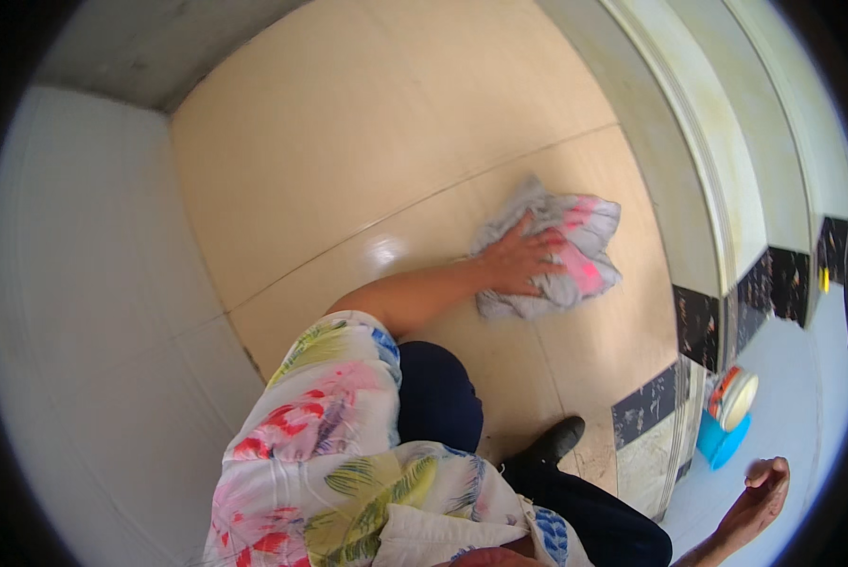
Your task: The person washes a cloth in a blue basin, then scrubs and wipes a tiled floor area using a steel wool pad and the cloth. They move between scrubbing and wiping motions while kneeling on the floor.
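My left hand (525, 261) lies palm down, fingers spread, on a crumpled grey and pink cloth (586, 237), pressing it against the glossy tan tiled floor (395, 142). The hand and cloth are slightly blurred. My left arm reaches across from the left, out of a floral sleeve. At the lower right, my right hand (768, 489) is held away from the cloth with its fingers loosely curled, and nothing shows in it. Just above it in the picture are a blue plastic container (723, 439) and a round cream and red tub (736, 400), which partly overlap.
Pale stair steps (693, 120) with black marbled trim (697, 319) run down the right side. A light grey wall (98, 248) borders the floor at left, and a darker grey surface (162, 42) at upper left. My knee (438, 397) and black shoe (562, 438) are close below the cloth.
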Tool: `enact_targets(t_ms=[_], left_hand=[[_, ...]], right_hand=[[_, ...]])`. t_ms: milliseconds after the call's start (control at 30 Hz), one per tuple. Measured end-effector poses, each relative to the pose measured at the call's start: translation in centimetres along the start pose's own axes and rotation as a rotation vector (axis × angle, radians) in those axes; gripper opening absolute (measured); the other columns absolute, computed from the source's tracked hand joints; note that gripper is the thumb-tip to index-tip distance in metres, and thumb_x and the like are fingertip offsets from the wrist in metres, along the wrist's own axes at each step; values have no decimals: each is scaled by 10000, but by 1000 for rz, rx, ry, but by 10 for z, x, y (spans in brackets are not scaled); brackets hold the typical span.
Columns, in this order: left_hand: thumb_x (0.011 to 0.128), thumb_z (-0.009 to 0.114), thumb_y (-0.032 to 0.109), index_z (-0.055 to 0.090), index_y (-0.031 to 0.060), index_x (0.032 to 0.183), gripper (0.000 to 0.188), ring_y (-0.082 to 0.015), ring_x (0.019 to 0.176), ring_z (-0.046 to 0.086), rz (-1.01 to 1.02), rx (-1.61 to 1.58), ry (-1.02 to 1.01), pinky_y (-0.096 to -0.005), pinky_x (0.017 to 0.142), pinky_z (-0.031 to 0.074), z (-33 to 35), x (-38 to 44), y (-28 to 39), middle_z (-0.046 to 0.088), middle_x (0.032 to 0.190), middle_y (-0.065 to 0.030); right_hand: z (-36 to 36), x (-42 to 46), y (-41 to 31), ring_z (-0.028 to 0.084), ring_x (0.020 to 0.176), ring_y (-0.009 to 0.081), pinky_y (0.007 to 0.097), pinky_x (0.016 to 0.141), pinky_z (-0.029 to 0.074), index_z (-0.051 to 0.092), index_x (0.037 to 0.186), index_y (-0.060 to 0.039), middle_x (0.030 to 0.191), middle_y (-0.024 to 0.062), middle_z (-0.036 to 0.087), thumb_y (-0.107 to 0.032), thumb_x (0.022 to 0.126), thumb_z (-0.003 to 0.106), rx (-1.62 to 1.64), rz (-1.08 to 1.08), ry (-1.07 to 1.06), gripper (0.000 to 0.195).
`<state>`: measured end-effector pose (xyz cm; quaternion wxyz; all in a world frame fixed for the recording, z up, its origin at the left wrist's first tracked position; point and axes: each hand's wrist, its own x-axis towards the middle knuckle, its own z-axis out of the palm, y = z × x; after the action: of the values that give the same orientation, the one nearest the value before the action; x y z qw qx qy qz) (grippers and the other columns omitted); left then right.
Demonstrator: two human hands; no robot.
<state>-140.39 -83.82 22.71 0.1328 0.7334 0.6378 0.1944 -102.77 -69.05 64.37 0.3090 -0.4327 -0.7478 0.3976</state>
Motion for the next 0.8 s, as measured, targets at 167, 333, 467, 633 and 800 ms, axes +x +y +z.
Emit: enact_targets(t_ms=[167, 333, 467, 633, 800], left_hand=[[839, 610, 504, 377, 370, 1449, 667, -253, 1426, 277, -575, 255, 124, -705, 1083, 84, -66, -145, -54, 334, 1532, -45], [871, 576, 486, 369, 354, 1452, 631, -282, 1398, 309, -1107, 454, 305, -699, 1066, 143, -91, -297, -53, 339, 1516, -53], [879, 584, 457, 348, 336, 1469, 647, -283, 1410, 272, -1407, 465, 349, -684, 1064, 158, -73, -373, -6, 320, 1525, -61], [901, 559, 428, 296, 243, 1509, 688, -306, 1429, 227, -1596, 514, 301, -643, 1078, 152, -30, -422, 80, 234, 1572, -84], [903, 539, 452, 237, 233, 1529, 729, -318, 1462, 150, -1767, 549, 120, -653, 1072, 178, 34, -433, 135, 166, 1595, -102]], right_hand=[[57, 27, -1, 393, 704, 103, 252, 676, 335, 593, 1127, 0, 731, 1, 416, -303, 1016, 465, 82, -15, -124, 347], [125, 46, 3, 403, 700, 89, 236, 686, 345, 588, 1095, -1, 726, -5, 426, -308, 1010, 475, 246, 78, -228, 338], [176, 69, 11, 415, 683, 87, 239, 659, 353, 588, 1071, 8, 713, -4, 448, -310, 1003, 498, 348, 104, -364, 338], [220, 87, 27, 456, 690, 96, 248, 658, 383, 590, 1099, 26, 728, 12, 493, -280, 1011, 492, 397, 89, -522, 333], [223, 99, 35, 482, 685, 124, 270, 673, 413, 588, 1115, 48, 723, 28, 509, -243, 1022, 468, 403, 107, -507, 329]])
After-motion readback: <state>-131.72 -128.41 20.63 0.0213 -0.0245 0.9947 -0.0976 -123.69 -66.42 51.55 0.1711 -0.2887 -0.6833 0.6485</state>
